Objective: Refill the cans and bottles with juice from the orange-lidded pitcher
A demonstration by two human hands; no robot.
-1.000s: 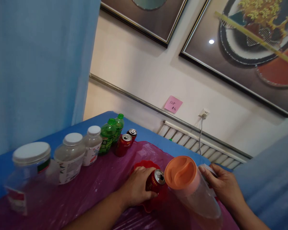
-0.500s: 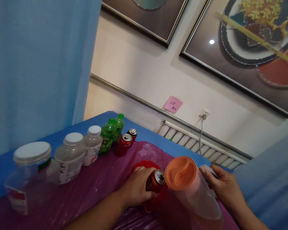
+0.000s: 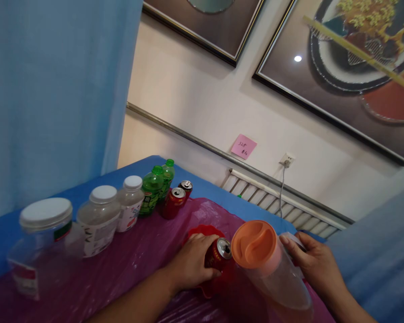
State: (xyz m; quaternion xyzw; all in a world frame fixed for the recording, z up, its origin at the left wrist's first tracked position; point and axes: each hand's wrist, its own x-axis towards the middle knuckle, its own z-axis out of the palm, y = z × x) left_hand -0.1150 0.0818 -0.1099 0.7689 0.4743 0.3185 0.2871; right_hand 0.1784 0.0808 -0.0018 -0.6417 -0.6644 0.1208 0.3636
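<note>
My left hand (image 3: 197,260) is wrapped round a red can (image 3: 217,255) with an open top, tilted to the right, over a red scalloped dish (image 3: 207,230). In my right hand (image 3: 311,255) is the handle of a clear pitcher (image 3: 283,287) with an orange lid (image 3: 254,244). The pitcher leans toward the can, its lid close beside the can's top, and pale liquid shows inside. Whether any liquid is flowing cannot be made out. The dish is partly hidden by my left hand and the can.
Purple plastic sheeting (image 3: 121,273) covers part of the blue table (image 3: 202,190). Along the left stand a large clear jar (image 3: 43,251), two white-capped bottles (image 3: 99,224), two green bottles (image 3: 151,193) and two more cans (image 3: 173,204). Behind are a radiator (image 3: 256,196) and wall.
</note>
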